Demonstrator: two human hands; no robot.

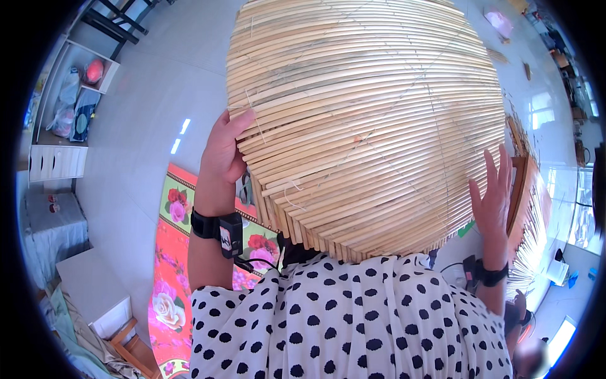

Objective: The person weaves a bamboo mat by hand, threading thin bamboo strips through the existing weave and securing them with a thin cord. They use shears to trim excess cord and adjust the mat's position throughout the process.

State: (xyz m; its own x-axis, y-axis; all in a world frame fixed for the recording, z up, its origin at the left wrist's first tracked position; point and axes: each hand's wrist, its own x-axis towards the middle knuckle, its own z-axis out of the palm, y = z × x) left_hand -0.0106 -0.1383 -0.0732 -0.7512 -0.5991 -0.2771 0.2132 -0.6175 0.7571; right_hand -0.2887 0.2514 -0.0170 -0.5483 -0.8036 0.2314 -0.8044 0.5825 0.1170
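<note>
A large round mat of pale, thin stalks [372, 120], stitched together with thread, is held up before my chest and fills the middle of the view. My left hand [224, 145] grips its left edge, with the thumb on the top face and the fingers mostly hidden behind. A loose end of white thread [293, 189] lies on the mat near its lower left edge, where the stalk ends form a second, crossing layer. My right hand [494, 196] is at the right edge with its fingers apart; whether it touches the mat I cannot tell.
A red floral mat [167, 271] lies on the floor at the lower left, near a wooden stool [134, 350]. White drawers [58, 162] and shelves with bags stand at the left. Another person's hand [520, 303] shows at the lower right, near more stalks [529, 252].
</note>
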